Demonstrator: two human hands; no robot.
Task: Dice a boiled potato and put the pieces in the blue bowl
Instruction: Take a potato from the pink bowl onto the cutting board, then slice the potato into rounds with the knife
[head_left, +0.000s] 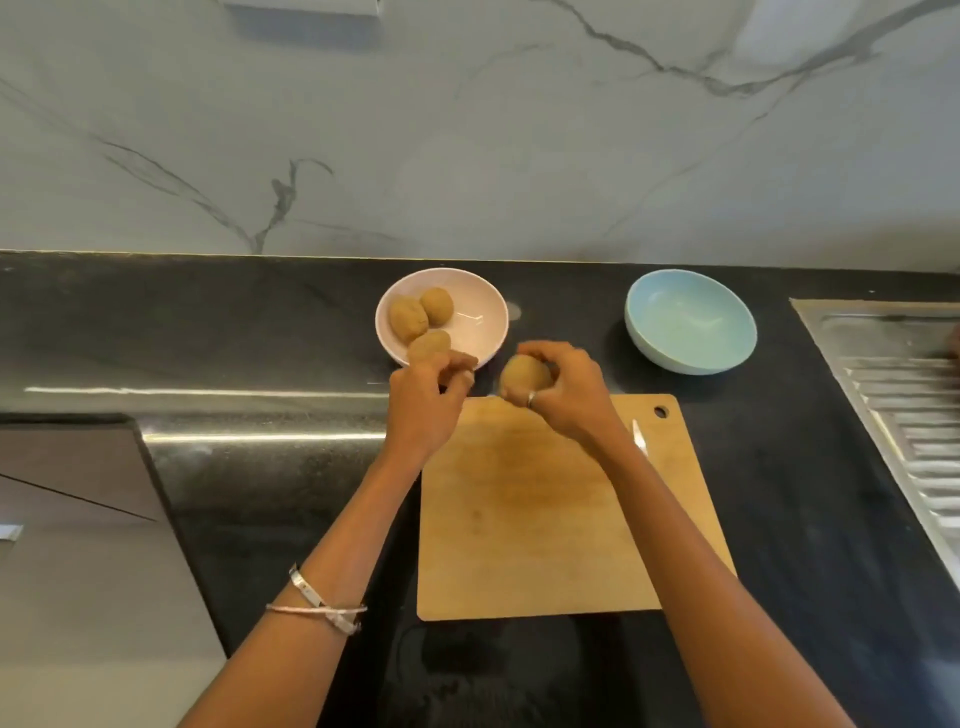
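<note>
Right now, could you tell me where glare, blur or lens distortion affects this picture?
Head view: bright glare streaks lie on the dark counter left of the hands; the left hand is motion-blurred near the white bowl; the wide lens bows the counter's back edge; the sink drainboard looks soft at the right edge.

Dark stone countertop (291, 332), glossy, ran up to a marble-patterned wall. Directly on it: a white bowl (485, 312) toward the back; a blue bowl (690, 332) to its right, well apart; a wooden cutting board (545, 519) nearer the front edge, between and before the two bowls. A ribbed steel drainboard (904, 395) sat at far right.
</note>
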